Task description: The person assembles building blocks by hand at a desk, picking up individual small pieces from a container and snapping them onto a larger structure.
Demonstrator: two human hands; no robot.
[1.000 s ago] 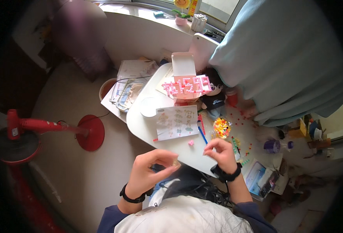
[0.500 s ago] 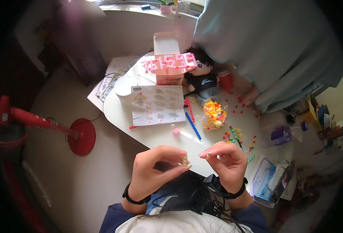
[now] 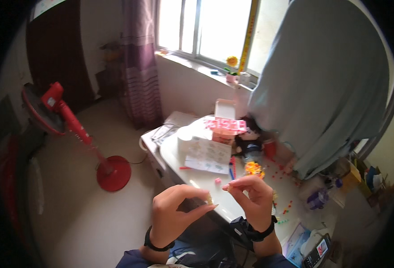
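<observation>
My left hand [image 3: 172, 216] is closed in a pinch on a small cream studded block piece [image 3: 209, 198], held over the table's near edge. Just right of it, my right hand [image 3: 255, 196] also pinches, thumb against forefinger; whatever sits between those fingertips is too small and blurred to name. The two hands are apart. Beyond them lie a pink block piece [image 3: 218, 181], a printed instruction sheet [image 3: 208, 155], a red studded strip [image 3: 233, 164] and a blue strip [image 3: 231, 172]. A clear bag of yellow and orange blocks [image 3: 253, 169] is partly hidden behind my right hand.
On the white table [image 3: 177, 152] stand an opened box [image 3: 224, 137] with pink pieces on it, a dark-haired doll [image 3: 251, 146] and a red cup [image 3: 269, 150]. Loose coloured blocks [image 3: 287, 207] lie at right. A red fan [image 3: 112, 172] stands on the floor at left.
My view has tilted upward, bringing the window and curtain into sight and moving the table lower in the picture. Both hands keep their pinches, their fingertips still apart.
</observation>
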